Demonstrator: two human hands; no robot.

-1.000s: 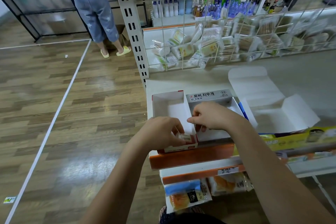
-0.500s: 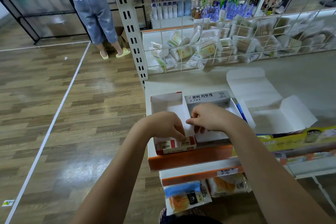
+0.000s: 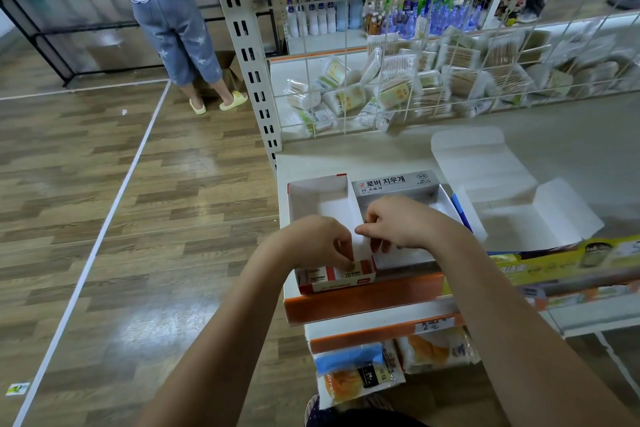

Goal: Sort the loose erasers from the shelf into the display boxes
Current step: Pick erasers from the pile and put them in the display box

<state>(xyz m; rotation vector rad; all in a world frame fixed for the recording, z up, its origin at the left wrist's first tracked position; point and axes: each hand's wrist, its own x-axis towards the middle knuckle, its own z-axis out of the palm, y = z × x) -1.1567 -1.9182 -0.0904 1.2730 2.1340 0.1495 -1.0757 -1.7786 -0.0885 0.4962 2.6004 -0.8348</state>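
Erasers (image 3: pixel 337 277) stand in a row at the near end of the red-trimmed display box (image 3: pixel 320 199), their paper sleeves marked 2B facing the camera; they look small, light and firm, with card sleeves that should slide easily against each other, so a pinch across the two broad faces seems the surest hold, and a squeeze on the sleeve ends risks slipping it off. The left hand (image 3: pixel 317 241) has its fingers curled down over that row, thumb and fingertips pressing on the top of the rightmost eraser; whether it grips one outright I cannot tell. The right hand (image 3: pixel 398 224) sits just beside it over the grey display box (image 3: pixel 394 184), fingers bent with forefinger and thumb nearly meeting at the wall between the two boxes, and what it holds, if anything, is hidden. Both boxes are thin card and would probably shift or buckle if pushed hard. They rest side by side on the white shelf (image 3: pixel 346 152), near its orange front edge. To the right lies an opened white carton (image 3: pixel 491 180) with flaps spread; behind, a wire grid (image 3: pixel 377 87) fronts packets of cotton swabs.
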